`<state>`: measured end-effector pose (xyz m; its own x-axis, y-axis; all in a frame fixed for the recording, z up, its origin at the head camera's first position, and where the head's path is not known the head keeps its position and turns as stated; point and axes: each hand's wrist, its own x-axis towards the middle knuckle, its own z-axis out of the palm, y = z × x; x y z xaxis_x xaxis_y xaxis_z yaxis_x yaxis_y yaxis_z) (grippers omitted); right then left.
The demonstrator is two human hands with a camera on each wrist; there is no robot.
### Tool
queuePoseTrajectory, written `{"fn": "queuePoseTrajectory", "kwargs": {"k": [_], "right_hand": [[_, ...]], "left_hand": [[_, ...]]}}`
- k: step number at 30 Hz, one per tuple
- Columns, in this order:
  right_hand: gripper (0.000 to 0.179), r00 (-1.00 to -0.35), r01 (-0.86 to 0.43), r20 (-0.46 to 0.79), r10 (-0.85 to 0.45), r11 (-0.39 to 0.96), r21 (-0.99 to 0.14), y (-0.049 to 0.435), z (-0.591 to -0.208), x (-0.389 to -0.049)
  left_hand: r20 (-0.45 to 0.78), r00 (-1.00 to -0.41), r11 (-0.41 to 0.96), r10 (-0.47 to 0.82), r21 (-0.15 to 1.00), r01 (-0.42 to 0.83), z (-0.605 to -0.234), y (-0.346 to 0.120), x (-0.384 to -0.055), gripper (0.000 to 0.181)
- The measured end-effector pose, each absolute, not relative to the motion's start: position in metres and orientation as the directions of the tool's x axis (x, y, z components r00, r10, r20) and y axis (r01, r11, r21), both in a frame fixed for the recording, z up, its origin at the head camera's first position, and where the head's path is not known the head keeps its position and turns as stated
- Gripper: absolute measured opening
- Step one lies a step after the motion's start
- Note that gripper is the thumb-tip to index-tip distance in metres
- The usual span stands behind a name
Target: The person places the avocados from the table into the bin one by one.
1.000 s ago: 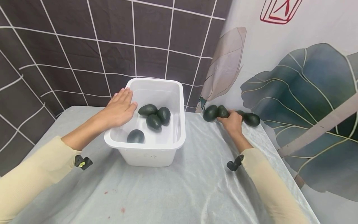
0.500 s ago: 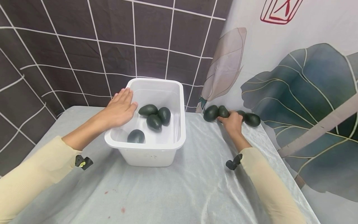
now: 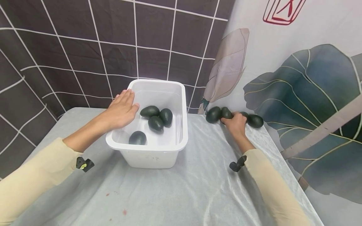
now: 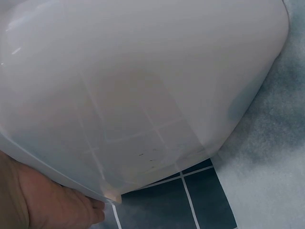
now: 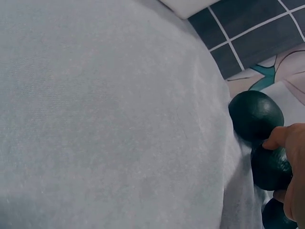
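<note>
A white plastic tub [image 3: 150, 157] stands on the cloth, with dark green avocados [image 3: 155, 124] inside it. My left hand [image 3: 121, 110] rests on the tub's left rim with its fingers straight. In the left wrist view that hand [image 4: 57, 202] lies along the rim, beside the tub's outer wall [image 4: 143, 95]. At the far right edge of the cloth, my right hand [image 3: 237, 123] grips an avocado [image 3: 226, 113] in a row of avocados. The right wrist view shows thumb and finger on either side of this avocado [image 5: 269, 167]. Part of it is hidden behind the hand.
One avocado [image 3: 213, 114] is left of the gripped one, and another [image 3: 255, 121] lies at the row's right end. Behind the tub hangs a dark gridded backdrop [image 3: 152, 37]. A leaf-patterned curtain [image 3: 305, 81] borders the table on the right. Grey cloth [image 3: 169, 194] covers the table.
</note>
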<state>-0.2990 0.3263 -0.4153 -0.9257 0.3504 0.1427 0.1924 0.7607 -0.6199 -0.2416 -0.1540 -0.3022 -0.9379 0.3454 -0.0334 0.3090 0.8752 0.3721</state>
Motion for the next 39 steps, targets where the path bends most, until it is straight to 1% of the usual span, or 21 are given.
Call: {"fn": "queuePoseTrajectory", "kwargs": {"k": [4, 8, 16, 23, 31, 39], "right_hand": [[0.074, -0.925, 0.195, 0.140, 0.353, 0.757, -0.624, 0.330, -0.414, -0.299], [0.076, -0.926, 0.179, 0.153, 0.345, 0.760, -0.624, 0.333, -0.411, -0.298], [0.072, -0.933, 0.134, 0.185, 0.308, 0.776, -0.617, 0.335, -0.401, -0.292], [0.073, -0.948, 0.099, 0.179, 0.264, 0.777, -0.622, 0.338, -0.394, -0.289], [0.068, -0.946, -0.006, 0.263, 0.192, 0.797, -0.604, 0.336, -0.386, -0.287], [0.069, -0.957, -0.031, 0.245, 0.153, 0.790, -0.612, 0.329, -0.373, -0.284]], "left_hand": [[-0.033, -0.938, 0.874, 0.346, 0.375, 0.309, -0.302, -0.154, -0.241, 0.076], [-0.035, -0.937, 0.873, 0.347, 0.376, 0.310, -0.303, -0.155, -0.241, 0.076], [-0.036, -0.938, 0.875, 0.345, 0.375, 0.307, -0.303, -0.155, -0.242, 0.076], [-0.036, -0.938, 0.875, 0.345, 0.374, 0.308, -0.304, -0.156, -0.242, 0.076], [-0.036, -0.938, 0.874, 0.344, 0.377, 0.306, -0.303, -0.155, -0.242, 0.076], [-0.040, -0.938, 0.875, 0.345, 0.376, 0.306, -0.303, -0.154, -0.241, 0.076]]}}
